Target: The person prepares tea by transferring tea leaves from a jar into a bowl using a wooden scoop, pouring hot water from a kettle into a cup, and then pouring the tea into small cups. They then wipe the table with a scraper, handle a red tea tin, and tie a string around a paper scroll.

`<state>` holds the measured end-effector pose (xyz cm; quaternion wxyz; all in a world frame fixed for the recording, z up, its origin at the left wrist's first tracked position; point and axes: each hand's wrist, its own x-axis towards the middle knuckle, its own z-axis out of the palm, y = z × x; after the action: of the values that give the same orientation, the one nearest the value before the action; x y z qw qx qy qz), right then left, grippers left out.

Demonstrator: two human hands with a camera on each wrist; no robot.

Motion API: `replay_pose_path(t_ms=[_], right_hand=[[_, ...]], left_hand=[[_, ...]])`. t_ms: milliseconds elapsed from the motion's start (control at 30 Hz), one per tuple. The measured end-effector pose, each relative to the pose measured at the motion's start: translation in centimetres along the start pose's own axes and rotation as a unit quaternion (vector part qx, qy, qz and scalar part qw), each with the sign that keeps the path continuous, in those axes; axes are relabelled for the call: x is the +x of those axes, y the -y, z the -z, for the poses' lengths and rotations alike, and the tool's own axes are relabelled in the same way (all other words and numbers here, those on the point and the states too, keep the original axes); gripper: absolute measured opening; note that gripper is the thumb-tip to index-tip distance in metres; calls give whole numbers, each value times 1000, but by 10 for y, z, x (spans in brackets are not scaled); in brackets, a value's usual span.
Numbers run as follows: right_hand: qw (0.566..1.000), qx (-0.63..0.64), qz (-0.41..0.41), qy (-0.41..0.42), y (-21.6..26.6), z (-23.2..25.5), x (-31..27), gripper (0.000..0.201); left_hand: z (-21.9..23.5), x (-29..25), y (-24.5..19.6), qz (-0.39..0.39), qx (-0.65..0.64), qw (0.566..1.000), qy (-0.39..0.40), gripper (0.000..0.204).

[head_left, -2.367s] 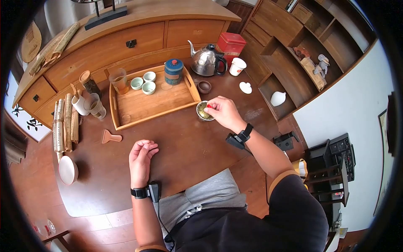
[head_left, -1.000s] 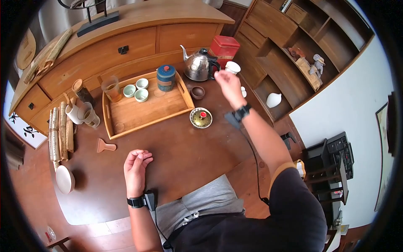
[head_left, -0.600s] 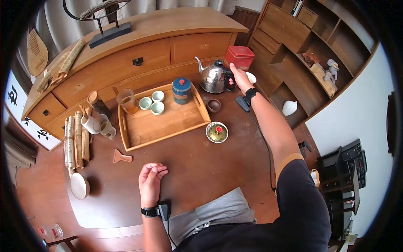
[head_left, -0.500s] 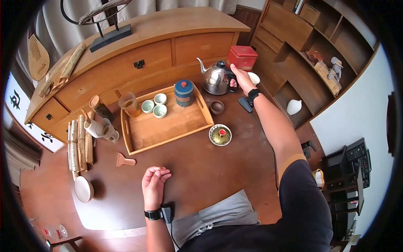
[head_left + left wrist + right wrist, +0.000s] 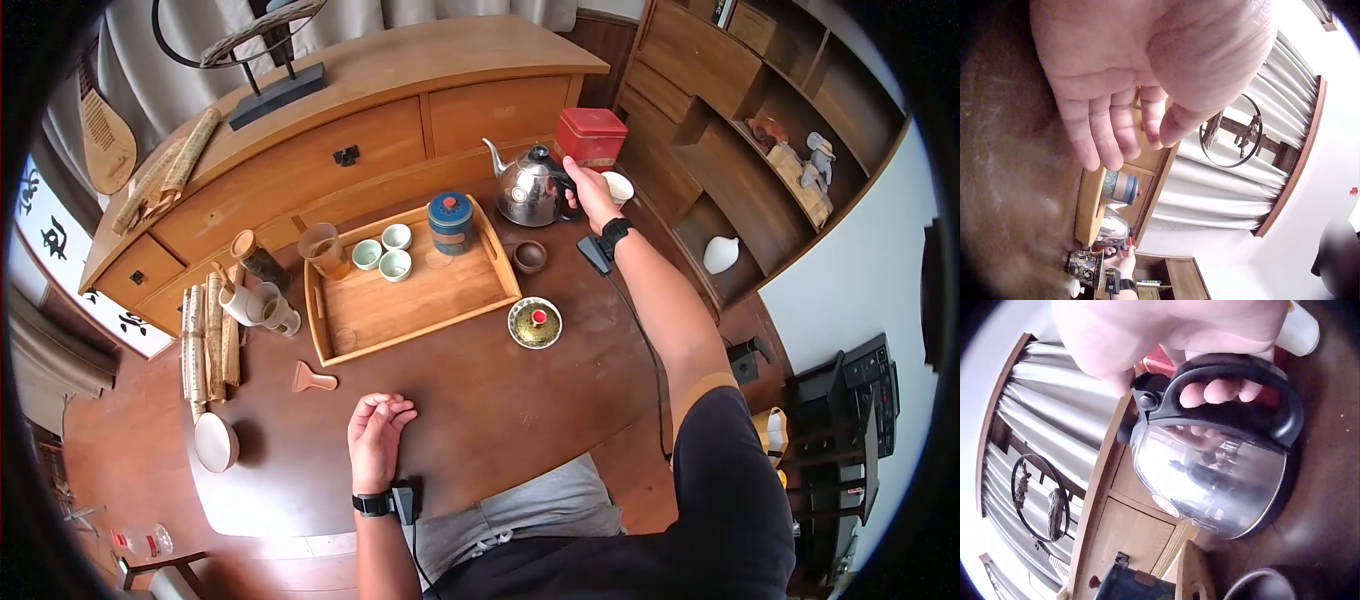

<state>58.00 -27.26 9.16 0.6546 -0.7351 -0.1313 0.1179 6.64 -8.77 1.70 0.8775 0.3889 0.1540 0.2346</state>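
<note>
In the head view, my right hand [image 5: 592, 193] grips the black handle of a shiny steel kettle [image 5: 525, 192] at the back of the table. The right wrist view shows several fingertips [image 5: 1219, 392] curled through the handle of the kettle [image 5: 1210, 475]. My left hand [image 5: 376, 440] rests near the table's front, fingers loosely bent and holding nothing; its palm [image 5: 1147, 56] fills the top of the left wrist view. Between the hands stands a patterned gaiwan [image 5: 522, 338], its lid on, a red knob on top. A small brown cup [image 5: 530, 257] is beside the tray.
A wooden tray [image 5: 420, 318] bears several things: pale green cups [image 5: 395, 265], a blue canister [image 5: 450, 228] and a glass pitcher [image 5: 325, 252]. Behind the kettle are a red tin [image 5: 592, 135] and a white cup [image 5: 619, 187]. Bamboo scrolls [image 5: 212, 340] and a bowl [image 5: 217, 443] lie left.
My right hand has let go of the gaiwan lid's red knob, moved back and right, and taken hold of the kettle's handle. My left hand has stayed idle. The head view has shifted.
</note>
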Motion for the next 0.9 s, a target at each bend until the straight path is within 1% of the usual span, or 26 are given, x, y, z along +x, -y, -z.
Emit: replay_pose_path(t_ms=[67, 100, 200, 233, 333, 367, 467, 500, 633, 667, 733, 767, 867, 900], right_hand=[[1000, -25, 11, -5, 2, 0, -5, 52], [998, -61, 0, -10, 5, 2, -7, 57], [994, -94, 63, -3, -4, 10, -6, 63], [980, -170, 87, -54, 0, 10, -17, 67], [972, -202, 109, -42, -1, 25, -13, 67], [968, -204, 137, -58, 5, 27, -18, 66], [957, -215, 180, -73, 30, 33, -32, 65], [957, -224, 170, -74, 34, 35, -33, 63], [984, -144, 75, -71, 39, 32, -33, 64], [989, -119, 64, -53, 36, 30, -32, 67], [993, -117, 20, -18, 40, 24, -38, 78], [991, -133, 18, -23, 21, 24, -16, 81], [985, -152, 62, -58, -5, 12, 6, 74], [993, -115, 7, 20, -2, 14, 11, 69]], left_hand=[[1, 0, 0, 1, 0, 1000, -1, 12], [0, 0, -1, 3, -1, 1000, -4, 12], [1, -2, 0, 4, 0, 1000, -3, 13], [1, -1, 0, 3, 0, 1000, 1, 13], [1, 0, 0, 10, 6, 1000, 0, 13], [1, 2, 0, 10, 12, 1000, 4, 13], [3, -1, 3, 17, 31, 999, 4, 13], [2, -1, 4, 15, 39, 999, 3, 13], [1, -1, 5, 0, 35, 999, 5, 12], [1, -1, 4, -2, 34, 999, 3, 12], [4, -2, 7, -9, 39, 999, 5, 11], [5, -1, 8, -11, 43, 999, 4, 11], [2, -4, 8, -18, 56, 998, -2, 11], [2, -4, 8, -20, 61, 998, -3, 10]])
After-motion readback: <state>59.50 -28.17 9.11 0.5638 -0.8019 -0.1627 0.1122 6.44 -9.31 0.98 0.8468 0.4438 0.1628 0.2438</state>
